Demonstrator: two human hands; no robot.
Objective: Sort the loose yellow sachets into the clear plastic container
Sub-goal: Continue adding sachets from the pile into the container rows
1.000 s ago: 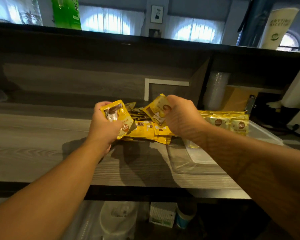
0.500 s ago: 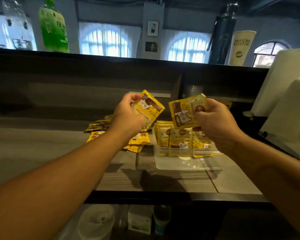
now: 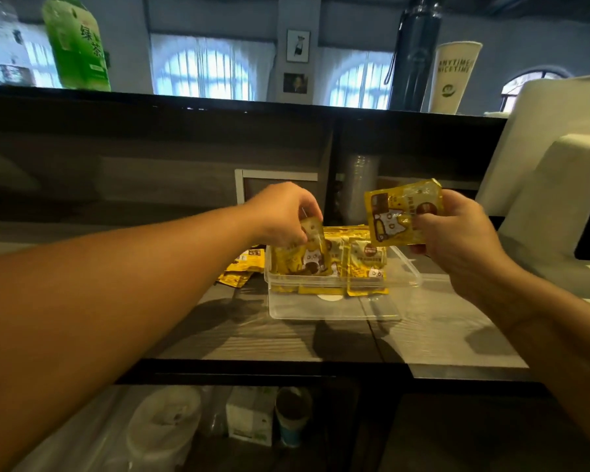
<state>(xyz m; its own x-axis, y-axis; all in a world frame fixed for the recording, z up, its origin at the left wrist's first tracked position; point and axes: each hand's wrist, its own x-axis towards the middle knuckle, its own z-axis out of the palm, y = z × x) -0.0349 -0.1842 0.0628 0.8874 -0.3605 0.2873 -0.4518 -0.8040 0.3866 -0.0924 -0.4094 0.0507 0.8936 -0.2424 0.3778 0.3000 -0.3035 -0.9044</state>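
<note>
A clear plastic container (image 3: 338, 310) sits on the wooden counter, with several yellow sachets (image 3: 367, 264) standing upright along its far side. My left hand (image 3: 281, 212) pinches the top of one yellow sachet (image 3: 312, 253) that stands inside the container at its left end. My right hand (image 3: 457, 229) holds a second yellow sachet (image 3: 401, 212) up in the air, above and to the right of the container. A small pile of loose sachets (image 3: 242, 269) lies on the counter just left of the container, partly hidden by my left forearm.
A white machine (image 3: 556, 185) stands at the right edge of the counter. A raised dark shelf (image 3: 218, 107) runs along the back with a green bottle (image 3: 77, 46) and a paper cup (image 3: 455, 76) on it. Stacked clear cups (image 3: 360, 189) stand behind the container.
My left hand has come down and to the right, bringing its sachet from the air into the container's left end. My right hand still holds its sachet up, a little further right.
</note>
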